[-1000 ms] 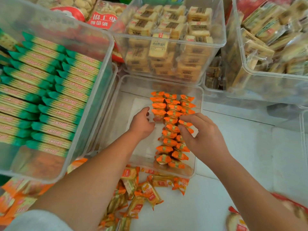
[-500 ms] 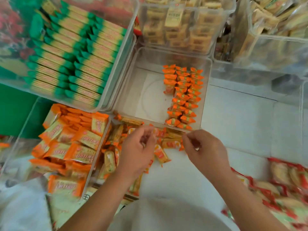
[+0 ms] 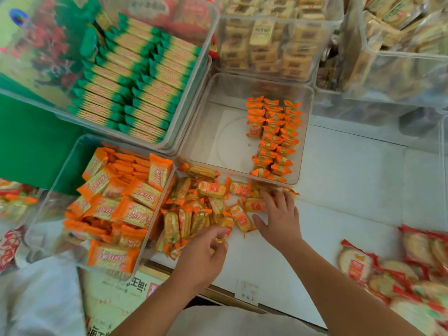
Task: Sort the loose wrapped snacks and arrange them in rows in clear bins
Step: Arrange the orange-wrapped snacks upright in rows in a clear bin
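Observation:
A pile of loose orange-and-yellow wrapped snacks (image 3: pixel 206 209) lies on the white shelf in front of a clear bin (image 3: pixel 232 93). Inside that bin, small orange snacks (image 3: pixel 274 137) stand in rows along its right side. My left hand (image 3: pixel 203 255) sits at the pile's near edge, fingers curled and pinching a small wrapped snack (image 3: pixel 226 226). My right hand (image 3: pixel 278 219) lies flat with fingers spread over the snacks at the pile's right end.
A clear bin of green-ended packs (image 3: pixel 135 78) is at the upper left, a bin of orange packs (image 3: pixel 114 204) at the left, bins of beige packs (image 3: pixel 271 37) behind. Red-wrapped snacks (image 3: pixel 400 275) lie at the lower right. A cardboard box (image 3: pixel 116 299) sits below the shelf.
Both hands left the clear bin and came down to the loose pile. The view swung down and left. My left hand now pinches a snack and my right hand has spread flat.

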The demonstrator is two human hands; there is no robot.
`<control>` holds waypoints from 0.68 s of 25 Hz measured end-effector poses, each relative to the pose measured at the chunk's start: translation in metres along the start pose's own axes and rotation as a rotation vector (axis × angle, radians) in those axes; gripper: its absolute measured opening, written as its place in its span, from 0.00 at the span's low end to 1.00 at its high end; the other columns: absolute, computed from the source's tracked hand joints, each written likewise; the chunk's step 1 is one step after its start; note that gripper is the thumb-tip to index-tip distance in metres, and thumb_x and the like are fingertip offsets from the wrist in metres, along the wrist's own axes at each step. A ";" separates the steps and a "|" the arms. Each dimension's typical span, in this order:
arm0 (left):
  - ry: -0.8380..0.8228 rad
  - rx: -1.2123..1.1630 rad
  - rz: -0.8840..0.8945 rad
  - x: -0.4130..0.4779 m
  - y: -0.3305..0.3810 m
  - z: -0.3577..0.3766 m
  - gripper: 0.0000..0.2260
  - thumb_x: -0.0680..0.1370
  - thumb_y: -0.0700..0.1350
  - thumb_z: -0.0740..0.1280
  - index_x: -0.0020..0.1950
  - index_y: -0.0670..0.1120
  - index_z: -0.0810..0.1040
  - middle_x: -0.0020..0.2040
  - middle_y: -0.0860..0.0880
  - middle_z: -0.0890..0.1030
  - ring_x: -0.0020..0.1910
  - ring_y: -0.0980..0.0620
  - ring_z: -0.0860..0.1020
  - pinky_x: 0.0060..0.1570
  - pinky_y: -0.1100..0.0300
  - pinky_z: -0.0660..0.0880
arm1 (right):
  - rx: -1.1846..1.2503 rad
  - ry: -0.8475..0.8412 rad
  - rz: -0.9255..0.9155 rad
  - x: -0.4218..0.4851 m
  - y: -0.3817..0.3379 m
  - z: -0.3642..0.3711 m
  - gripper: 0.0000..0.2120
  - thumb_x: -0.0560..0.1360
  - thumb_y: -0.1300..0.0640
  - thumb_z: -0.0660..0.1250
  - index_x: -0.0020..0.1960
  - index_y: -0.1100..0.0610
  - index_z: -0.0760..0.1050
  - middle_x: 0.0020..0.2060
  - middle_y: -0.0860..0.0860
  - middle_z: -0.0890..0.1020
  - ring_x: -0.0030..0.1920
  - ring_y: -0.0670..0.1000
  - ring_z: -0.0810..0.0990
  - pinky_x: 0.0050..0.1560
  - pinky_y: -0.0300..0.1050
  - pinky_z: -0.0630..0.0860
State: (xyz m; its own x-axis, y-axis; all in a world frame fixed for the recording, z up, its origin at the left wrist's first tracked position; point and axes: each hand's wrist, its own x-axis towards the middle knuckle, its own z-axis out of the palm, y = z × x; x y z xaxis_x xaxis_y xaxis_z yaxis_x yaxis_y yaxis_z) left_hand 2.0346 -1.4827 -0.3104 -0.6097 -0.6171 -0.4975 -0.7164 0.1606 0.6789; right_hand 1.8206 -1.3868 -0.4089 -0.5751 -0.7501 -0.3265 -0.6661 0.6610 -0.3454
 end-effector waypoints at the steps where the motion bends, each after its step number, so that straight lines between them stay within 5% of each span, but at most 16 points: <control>1: -0.006 0.018 0.002 0.002 -0.001 0.000 0.13 0.82 0.52 0.66 0.67 0.60 0.76 0.59 0.63 0.79 0.53 0.66 0.78 0.53 0.59 0.80 | 0.023 0.039 -0.017 -0.005 0.003 0.000 0.31 0.76 0.38 0.66 0.76 0.47 0.66 0.71 0.53 0.69 0.75 0.61 0.62 0.63 0.67 0.74; 8: -0.054 0.256 0.201 0.050 0.012 0.022 0.14 0.82 0.47 0.65 0.67 0.50 0.78 0.64 0.53 0.77 0.64 0.54 0.75 0.61 0.56 0.75 | 0.127 0.155 -0.139 -0.072 0.025 0.018 0.14 0.77 0.48 0.69 0.60 0.52 0.79 0.61 0.53 0.75 0.65 0.60 0.72 0.59 0.59 0.78; 10: -0.112 0.385 0.284 0.071 0.021 0.035 0.14 0.81 0.47 0.66 0.67 0.48 0.77 0.63 0.51 0.77 0.65 0.50 0.74 0.59 0.56 0.73 | 0.190 0.190 0.033 -0.073 0.030 0.017 0.14 0.75 0.54 0.73 0.60 0.55 0.78 0.61 0.55 0.73 0.62 0.61 0.73 0.52 0.57 0.80; 13: -0.238 0.576 0.299 0.090 0.026 0.058 0.15 0.79 0.52 0.68 0.64 0.48 0.77 0.59 0.49 0.76 0.62 0.47 0.74 0.54 0.53 0.74 | 0.302 0.120 0.377 -0.062 0.037 0.011 0.17 0.75 0.49 0.74 0.59 0.56 0.75 0.59 0.53 0.72 0.59 0.57 0.73 0.46 0.50 0.76; 17: -0.281 0.794 0.307 0.078 0.015 0.082 0.22 0.76 0.59 0.70 0.66 0.51 0.72 0.61 0.50 0.71 0.61 0.48 0.71 0.52 0.51 0.75 | 0.380 0.045 0.394 -0.057 0.044 0.006 0.14 0.76 0.46 0.73 0.52 0.53 0.73 0.50 0.49 0.74 0.53 0.53 0.74 0.46 0.49 0.75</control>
State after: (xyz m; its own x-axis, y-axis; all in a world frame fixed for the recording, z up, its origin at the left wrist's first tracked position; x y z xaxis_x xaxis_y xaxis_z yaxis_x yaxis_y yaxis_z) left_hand 1.9483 -1.4656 -0.3833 -0.7988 -0.2648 -0.5402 -0.4685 0.8372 0.2823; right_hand 1.8274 -1.3148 -0.4107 -0.7720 -0.4387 -0.4600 -0.1827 0.8462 -0.5005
